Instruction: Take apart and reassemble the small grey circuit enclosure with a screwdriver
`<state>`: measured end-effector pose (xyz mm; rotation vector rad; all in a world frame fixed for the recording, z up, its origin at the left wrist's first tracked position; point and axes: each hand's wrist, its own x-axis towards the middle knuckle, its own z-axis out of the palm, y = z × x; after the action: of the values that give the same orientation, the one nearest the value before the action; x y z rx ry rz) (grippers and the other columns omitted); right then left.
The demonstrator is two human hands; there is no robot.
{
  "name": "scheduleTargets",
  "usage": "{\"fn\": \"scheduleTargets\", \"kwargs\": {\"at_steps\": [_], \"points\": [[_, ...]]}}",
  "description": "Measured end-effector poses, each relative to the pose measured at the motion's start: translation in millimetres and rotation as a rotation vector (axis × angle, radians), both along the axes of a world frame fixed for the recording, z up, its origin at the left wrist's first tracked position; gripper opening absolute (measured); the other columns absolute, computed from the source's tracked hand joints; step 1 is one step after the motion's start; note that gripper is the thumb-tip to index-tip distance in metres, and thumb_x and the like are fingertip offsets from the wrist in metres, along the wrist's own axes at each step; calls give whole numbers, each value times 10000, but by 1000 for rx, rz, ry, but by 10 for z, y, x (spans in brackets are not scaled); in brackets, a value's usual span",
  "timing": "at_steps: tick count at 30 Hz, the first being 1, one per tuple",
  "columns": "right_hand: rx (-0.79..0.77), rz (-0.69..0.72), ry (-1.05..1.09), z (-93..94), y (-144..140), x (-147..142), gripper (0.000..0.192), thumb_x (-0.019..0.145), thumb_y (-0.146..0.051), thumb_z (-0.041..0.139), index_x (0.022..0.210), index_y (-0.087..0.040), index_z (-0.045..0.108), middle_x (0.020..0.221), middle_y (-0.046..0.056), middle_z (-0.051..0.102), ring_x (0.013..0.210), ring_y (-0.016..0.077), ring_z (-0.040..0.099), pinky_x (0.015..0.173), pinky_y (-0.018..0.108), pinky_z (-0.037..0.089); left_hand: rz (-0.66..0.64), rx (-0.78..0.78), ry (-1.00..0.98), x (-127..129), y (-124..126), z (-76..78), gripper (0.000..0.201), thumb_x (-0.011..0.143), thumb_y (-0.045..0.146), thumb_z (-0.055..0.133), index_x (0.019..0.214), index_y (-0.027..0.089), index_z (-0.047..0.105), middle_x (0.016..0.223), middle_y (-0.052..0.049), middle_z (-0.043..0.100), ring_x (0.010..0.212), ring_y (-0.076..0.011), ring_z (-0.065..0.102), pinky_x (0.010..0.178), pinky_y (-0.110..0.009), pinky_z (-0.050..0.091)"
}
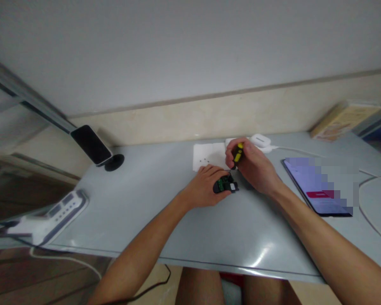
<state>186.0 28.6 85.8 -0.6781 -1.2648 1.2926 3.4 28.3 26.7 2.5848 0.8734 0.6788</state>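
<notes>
My left hand [206, 186] is closed round a small black device [224, 185], perhaps a computer mouse, whose green circuit board lies exposed. In my right hand [254, 163] is a yellow and black screwdriver [238, 156], gripped by its handle and pointing down. Its tip reaches the device's upper edge; whether it touches a screw I cannot tell. Just behind my left hand lies a white sheet of paper [209, 151] with several tiny dark pieces on it, which look like screws.
At right lies a tablet [314, 190], partly blurred out. Behind my right hand sit a white case [260, 140] and a white cable. A phone [91, 145] leans on a black stand at left, near a white power strip [62, 216]. A box [344, 120] stands back right.
</notes>
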Motion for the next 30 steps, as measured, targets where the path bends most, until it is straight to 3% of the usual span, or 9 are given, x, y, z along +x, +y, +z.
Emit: {"fn": "scheduleTargets", "kwargs": {"at_steps": [3,5,9,11,15,20,23,27,30], "points": [[-31,9,29,19,-2,23,389,794,-578,784,863,-253,583,826,-9,591,669,136,573,652,300,475,0,5,-5,-2,4,-7,424,887,402,696,1246,210,579,1262,-96,662,1195,-277,587,1079,-472,417],[-66,2,83,13,13,32,420,752,-512,849,841,-267,519,738,-51,556,582,112,518,592,270,436,-1,-6,-4,0,4,-7,432,885,409,697,1252,217,577,1259,-90,661,1188,-273,585,1077,-467,417],[-117,6,205,8,51,25,393,817,-610,749,881,-274,555,604,-72,418,504,105,392,504,251,355,5,-30,8,7,1,0,427,881,419,697,1243,222,581,1247,-86,663,1175,-276,578,1074,-460,424],[-143,17,213,23,50,28,404,826,-636,722,893,-256,601,666,-42,482,568,119,470,549,272,420,10,-29,13,9,-1,1,422,884,421,694,1238,221,584,1254,-89,659,1187,-280,573,1080,-464,421],[-150,16,186,23,34,60,437,712,-499,881,805,-244,538,885,-18,634,725,128,612,664,280,492,14,-34,8,8,-2,9,420,889,421,690,1246,228,582,1269,-89,651,1202,-277,571,1085,-467,418],[-65,-10,116,-12,59,48,394,837,-579,744,814,-265,509,584,-84,418,471,93,368,475,239,339,12,-51,1,10,-3,28,421,878,417,704,1239,233,590,1239,-80,668,1173,-268,583,1071,-464,430],[-107,18,81,23,43,34,409,870,-668,639,889,-262,594,669,-38,487,559,131,477,539,290,440,22,-48,13,8,-3,25,437,878,421,701,1257,237,587,1274,-91,658,1196,-282,577,1079,-478,426],[-130,13,106,38,15,52,426,722,-535,856,827,-249,558,916,-3,639,764,153,636,675,297,522,11,-36,24,3,-1,16,420,896,424,677,1258,230,587,1280,-90,652,1220,-272,572,1087,-473,422],[-117,-11,147,13,41,51,474,727,-506,870,781,-254,472,682,-64,545,552,99,511,532,232,430,4,-41,20,1,1,14,413,900,433,673,1249,229,588,1274,-87,653,1207,-264,577,1087,-463,423]]}}
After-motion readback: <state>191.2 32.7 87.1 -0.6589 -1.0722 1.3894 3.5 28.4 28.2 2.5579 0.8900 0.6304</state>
